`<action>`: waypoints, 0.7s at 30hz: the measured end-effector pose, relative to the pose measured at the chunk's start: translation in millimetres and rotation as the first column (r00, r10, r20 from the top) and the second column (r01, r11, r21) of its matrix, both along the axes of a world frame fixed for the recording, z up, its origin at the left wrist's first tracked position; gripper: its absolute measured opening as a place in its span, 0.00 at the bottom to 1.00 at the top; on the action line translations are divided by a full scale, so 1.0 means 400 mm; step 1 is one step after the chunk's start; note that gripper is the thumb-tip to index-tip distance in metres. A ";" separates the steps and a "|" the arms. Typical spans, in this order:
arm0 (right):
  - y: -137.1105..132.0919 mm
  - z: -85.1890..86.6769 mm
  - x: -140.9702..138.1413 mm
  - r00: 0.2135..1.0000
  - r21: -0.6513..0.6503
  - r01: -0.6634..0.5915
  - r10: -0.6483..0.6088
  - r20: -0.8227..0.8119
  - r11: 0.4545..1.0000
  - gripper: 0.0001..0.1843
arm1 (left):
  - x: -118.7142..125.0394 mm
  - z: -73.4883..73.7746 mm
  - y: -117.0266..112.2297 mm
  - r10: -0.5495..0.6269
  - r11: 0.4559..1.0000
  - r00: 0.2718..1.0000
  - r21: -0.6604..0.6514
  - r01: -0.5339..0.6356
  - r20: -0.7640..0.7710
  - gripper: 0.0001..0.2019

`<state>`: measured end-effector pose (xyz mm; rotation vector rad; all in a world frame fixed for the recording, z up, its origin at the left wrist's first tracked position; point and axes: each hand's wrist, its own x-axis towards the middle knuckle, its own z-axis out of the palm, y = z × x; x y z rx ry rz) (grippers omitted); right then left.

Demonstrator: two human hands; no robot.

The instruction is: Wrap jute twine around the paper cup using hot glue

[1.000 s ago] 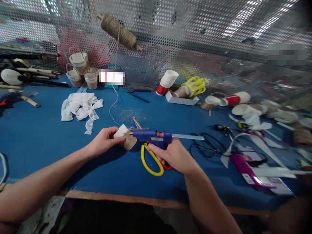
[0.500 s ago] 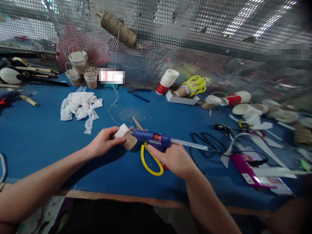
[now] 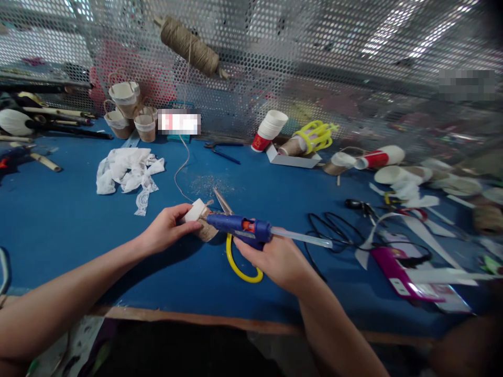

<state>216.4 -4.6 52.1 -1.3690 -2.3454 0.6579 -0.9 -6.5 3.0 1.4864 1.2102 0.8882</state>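
At the near edge of the blue worktable (image 3: 58, 220), the right hand (image 3: 281, 259) grips a blue glue gun (image 3: 241, 228), fingers wrapped round its handle; over the past second the gun has tipped and crept left, so its nozzle now sits against the small twine-wrapped cup (image 3: 205, 226). The left hand (image 3: 167, 228) holds that cup just above the table, thumb and fingers pinched on its white rim, barely shifted. The closing of that gap suggests glue is being laid on the wrap. Yellow-handled scissors (image 3: 239, 264) lie under the gun. Farther out sit a heap of white lace (image 3: 126, 170), black cable (image 3: 334, 233), stacked paper cups (image 3: 271, 128) and finished small cups (image 3: 128, 107); a twine spool (image 3: 188, 44) hangs on the mesh wall.
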 end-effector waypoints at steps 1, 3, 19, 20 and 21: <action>0.000 -0.001 0.001 1.000 0.007 0.013 -0.013 -0.001 1.000 0.08 | 0.000 0.001 0.000 0.000 1.000 1.000 -0.001 0.000 0.004 0.14; -0.002 -0.005 0.003 0.999 0.018 0.053 -0.053 -0.003 0.998 0.08 | 0.001 0.003 -0.001 0.001 1.000 1.000 -0.001 -0.001 -0.005 0.13; 0.003 -0.003 0.016 0.992 -0.156 0.119 -0.125 -0.031 0.981 0.09 | -0.003 0.006 0.002 -0.025 0.999 0.998 0.043 0.028 -0.055 0.16; 0.004 -0.003 0.016 0.991 -0.153 0.120 -0.127 -0.038 0.981 0.09 | -0.003 0.007 0.003 -0.026 0.999 0.998 0.044 0.028 -0.062 0.16; 0.005 -0.003 0.016 0.990 -0.149 0.125 -0.133 -0.046 0.981 0.09 | -0.003 0.007 0.003 -0.025 0.999 0.997 0.044 0.028 -0.071 0.16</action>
